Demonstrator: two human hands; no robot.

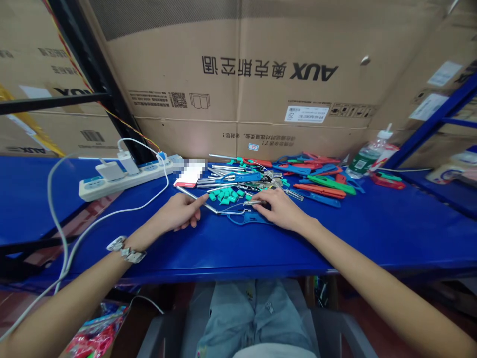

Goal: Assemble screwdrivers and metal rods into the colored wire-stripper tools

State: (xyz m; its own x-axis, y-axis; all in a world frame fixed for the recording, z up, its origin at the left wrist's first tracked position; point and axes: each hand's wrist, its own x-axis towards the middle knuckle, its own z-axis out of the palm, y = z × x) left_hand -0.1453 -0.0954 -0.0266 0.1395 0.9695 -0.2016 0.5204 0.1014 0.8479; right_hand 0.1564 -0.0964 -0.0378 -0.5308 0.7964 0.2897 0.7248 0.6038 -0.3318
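Observation:
My left hand (pixel 181 214) is closed on a thin metal tube (pixel 211 208), which slants down to the right. My right hand (pixel 281 208) pinches a small clear and metallic part (pixel 255 202); its exact kind is hard to make out. A thin wire or hose runs between this part and the tube's end. Just under them on the blue table lies a blue plastic handle shell (pixel 242 219), the kind seen on long-nosed lighters. Behind my fingers are several small green plastic pieces (pixel 224 195) and a pile of metal tubes (pixel 225 171).
Red, blue and green handle shells (pixel 320 186) are heaped at the right. Beyond them stands a plastic bottle (pixel 367 156). A white power strip (pixel 130 178) with trailing cables lies at the left, near a phone (pixel 190 175). Cardboard (pixel 238 99) walls the back.

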